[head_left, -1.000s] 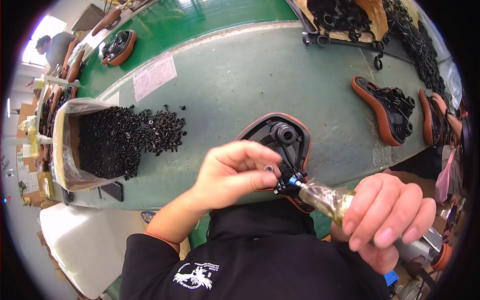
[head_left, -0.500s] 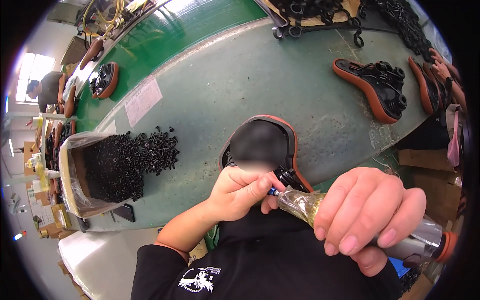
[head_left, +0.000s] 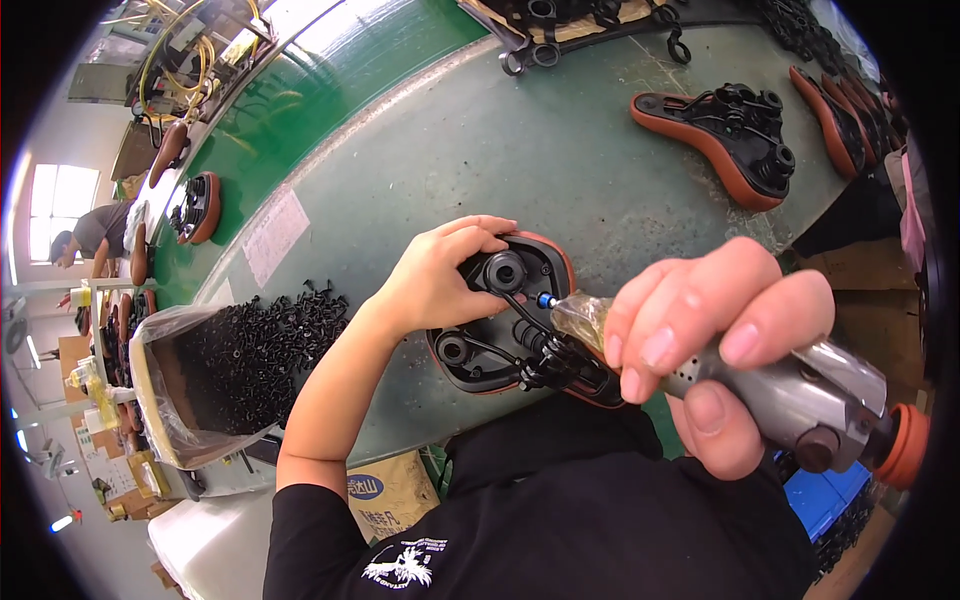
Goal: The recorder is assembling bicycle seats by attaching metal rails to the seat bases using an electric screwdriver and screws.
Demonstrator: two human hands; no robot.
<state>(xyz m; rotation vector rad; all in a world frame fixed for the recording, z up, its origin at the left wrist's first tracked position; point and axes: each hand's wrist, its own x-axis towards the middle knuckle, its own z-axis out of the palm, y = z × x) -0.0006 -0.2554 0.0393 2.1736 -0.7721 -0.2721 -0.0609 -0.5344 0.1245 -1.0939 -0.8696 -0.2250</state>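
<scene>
A bicycle saddle (head_left: 487, 370) lies underside up in front of me, its brown edge round a black base with coil springs and a clamp. My left hand (head_left: 432, 275) grips its far left side, fingers over the edge and thumb beside a round spring end (head_left: 505, 271). My right hand (head_left: 715, 320) is wrapped round a grey power screwdriver (head_left: 785, 395) with a clear-wrapped nose. Its blue-collared bit (head_left: 546, 300) points left, over the saddle, close to my left thumb. Whether the bit touches the saddle, or carries a screw, I cannot tell.
To the left, an open plastic-lined box (head_left: 160, 400) spills black screws (head_left: 300, 330) onto the green table (head_left: 400, 180). Another upturned saddle (head_left: 715, 150) lies at the far right, with more saddles (head_left: 835, 125) beyond. Black ring-ended parts (head_left: 540, 30) sit at the back. A person (head_left: 95, 235) bends at far left.
My left hand has left the bit tip and moved up onto the saddle's far left side. The saddle has turned, showing its springs. The screwdriver's nose has moved up and slightly left.
</scene>
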